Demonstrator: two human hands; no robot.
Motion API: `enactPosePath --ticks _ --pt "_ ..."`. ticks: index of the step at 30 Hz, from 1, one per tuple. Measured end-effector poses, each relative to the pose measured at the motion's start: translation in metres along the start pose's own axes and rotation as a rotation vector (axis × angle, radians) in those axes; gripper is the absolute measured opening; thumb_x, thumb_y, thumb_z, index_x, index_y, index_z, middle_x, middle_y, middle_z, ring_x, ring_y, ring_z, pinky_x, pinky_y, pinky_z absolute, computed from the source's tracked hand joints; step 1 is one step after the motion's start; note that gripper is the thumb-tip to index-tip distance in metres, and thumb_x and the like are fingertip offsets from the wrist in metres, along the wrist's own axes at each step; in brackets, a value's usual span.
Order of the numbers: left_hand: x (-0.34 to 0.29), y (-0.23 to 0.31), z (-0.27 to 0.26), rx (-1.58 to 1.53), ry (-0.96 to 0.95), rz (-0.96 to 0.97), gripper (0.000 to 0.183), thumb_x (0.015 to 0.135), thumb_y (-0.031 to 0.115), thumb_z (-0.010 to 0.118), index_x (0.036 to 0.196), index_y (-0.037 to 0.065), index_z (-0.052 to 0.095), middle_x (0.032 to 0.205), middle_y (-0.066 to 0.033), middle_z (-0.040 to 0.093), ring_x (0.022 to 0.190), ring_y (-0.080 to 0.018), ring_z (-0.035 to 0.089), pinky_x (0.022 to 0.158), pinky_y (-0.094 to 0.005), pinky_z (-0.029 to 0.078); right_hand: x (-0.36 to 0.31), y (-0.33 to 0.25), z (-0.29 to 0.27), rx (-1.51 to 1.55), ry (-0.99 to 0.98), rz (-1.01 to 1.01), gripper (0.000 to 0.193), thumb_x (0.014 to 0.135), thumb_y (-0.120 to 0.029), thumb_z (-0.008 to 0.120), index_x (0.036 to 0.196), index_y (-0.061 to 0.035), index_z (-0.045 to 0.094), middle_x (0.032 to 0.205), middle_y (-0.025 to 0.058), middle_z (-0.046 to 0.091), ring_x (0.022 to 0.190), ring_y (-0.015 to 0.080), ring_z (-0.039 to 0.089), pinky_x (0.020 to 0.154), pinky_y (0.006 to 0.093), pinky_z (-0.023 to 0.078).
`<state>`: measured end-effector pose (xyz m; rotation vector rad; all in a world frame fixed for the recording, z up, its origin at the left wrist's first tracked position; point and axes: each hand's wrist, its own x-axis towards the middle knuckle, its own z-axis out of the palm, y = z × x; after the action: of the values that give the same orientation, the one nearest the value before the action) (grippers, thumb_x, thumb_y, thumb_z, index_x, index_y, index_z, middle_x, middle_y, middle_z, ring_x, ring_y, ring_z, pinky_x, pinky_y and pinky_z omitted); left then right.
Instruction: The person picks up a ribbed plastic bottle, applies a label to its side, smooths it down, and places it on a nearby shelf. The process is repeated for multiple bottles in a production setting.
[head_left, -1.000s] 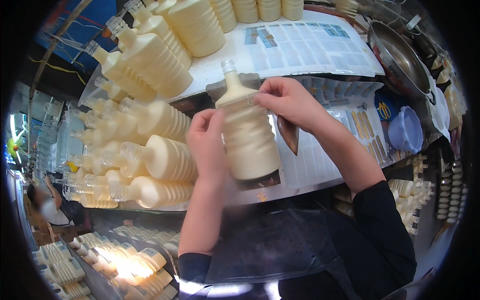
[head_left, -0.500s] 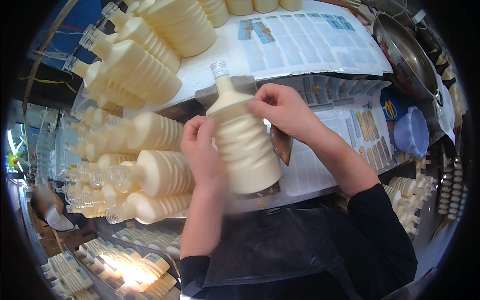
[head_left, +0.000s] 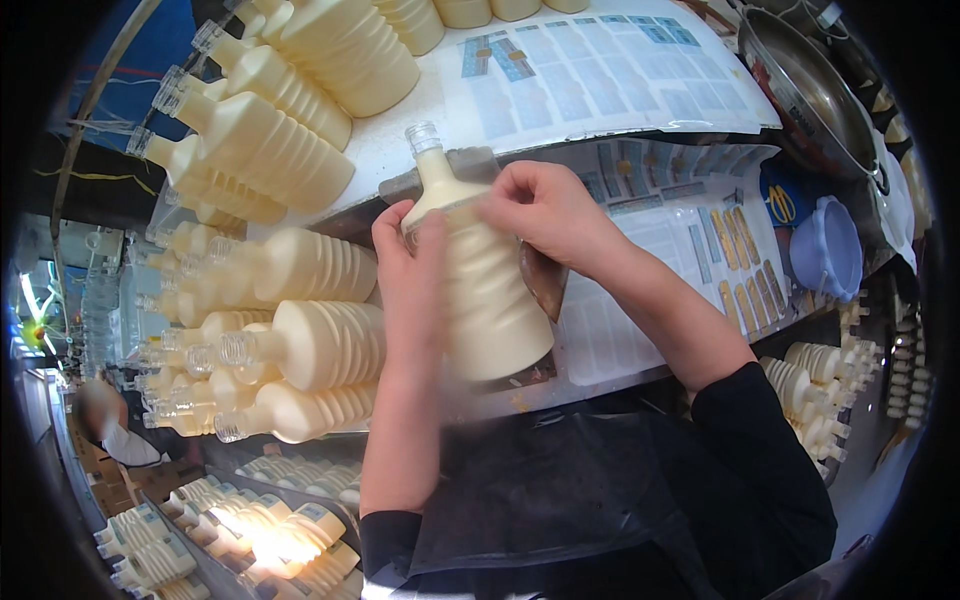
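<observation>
A cream-coloured bottle with wavy ridges and a clear threaded neck stands before me, tilted slightly in view. My left hand is closed at its left shoulder, the blurred thumb over the front and the fingers at the side. At the right shoulder my right hand is pinched against the front. A thin greyish line crosses the bottle's shoulder between the hands; whether it is a strip held in the fingertips is too small to tell. Behind the bottle's right side lies a brown pointed piece, partly hidden.
Similar bottles lie stacked at the left, and more stand on the white raised shelf. Label sheets cover the shelf and table. To the right are a purple basin and a metal pan. A person is at far left.
My right hand has moved slightly left along the bottle's shoulder. The left thumb has come further over the front. The whole view has shifted a little; the bottle stays between my hands.
</observation>
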<state>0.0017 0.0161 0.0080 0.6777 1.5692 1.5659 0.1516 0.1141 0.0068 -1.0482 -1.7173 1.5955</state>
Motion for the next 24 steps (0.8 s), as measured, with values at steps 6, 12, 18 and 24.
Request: enactPosePath --ticks 6,12,18,24 --pt "0.009 -0.01 -0.004 0.093 -0.035 -0.003 0.048 0.104 0.029 0.065 0.136 0.003 0.041 0.12 -0.0131 0.061 0.106 -0.0162 0.061 0.09 -0.0315 0.054 0.001 0.005 0.0 0.044 0.001 -0.011 0.027 0.088 -0.026 0.076 0.081 -0.0017 0.066 0.075 0.0042 0.068 0.069 0.0098 0.059 0.064 0.0291 0.05" --pt "0.007 -0.01 -0.003 0.003 -0.053 -0.008 0.052 0.1 0.027 0.069 0.136 0.003 0.039 0.12 -0.0142 0.059 0.101 -0.0148 0.059 0.085 -0.0299 0.053 0.002 0.007 0.001 0.075 -0.011 -0.023 0.027 0.088 -0.025 0.076 0.081 -0.0014 0.067 0.075 0.0041 0.067 0.069 0.0095 0.059 0.064 0.0284 0.05" --pt "0.008 -0.012 -0.004 0.0 -0.075 -0.002 0.051 0.101 0.027 0.066 0.137 0.003 0.038 0.121 -0.0137 0.058 0.103 -0.0144 0.058 0.089 -0.0299 0.052 0.004 0.011 -0.003 0.036 0.018 -0.053 0.021 0.091 -0.022 0.072 0.095 -0.0018 0.068 0.081 0.0025 0.066 0.074 0.0091 0.06 0.067 0.027 0.05" --pt "0.005 -0.008 0.001 -0.003 -0.046 0.041 0.047 0.104 0.029 0.062 0.139 0.004 0.043 0.119 -0.0117 0.06 0.101 -0.014 0.058 0.088 -0.0296 0.051 0.004 0.017 -0.013 0.224 -0.063 0.029 0.026 0.103 -0.023 0.061 0.119 -0.0027 0.064 0.089 -0.0003 0.065 0.076 0.0054 0.057 0.068 0.022 0.048"
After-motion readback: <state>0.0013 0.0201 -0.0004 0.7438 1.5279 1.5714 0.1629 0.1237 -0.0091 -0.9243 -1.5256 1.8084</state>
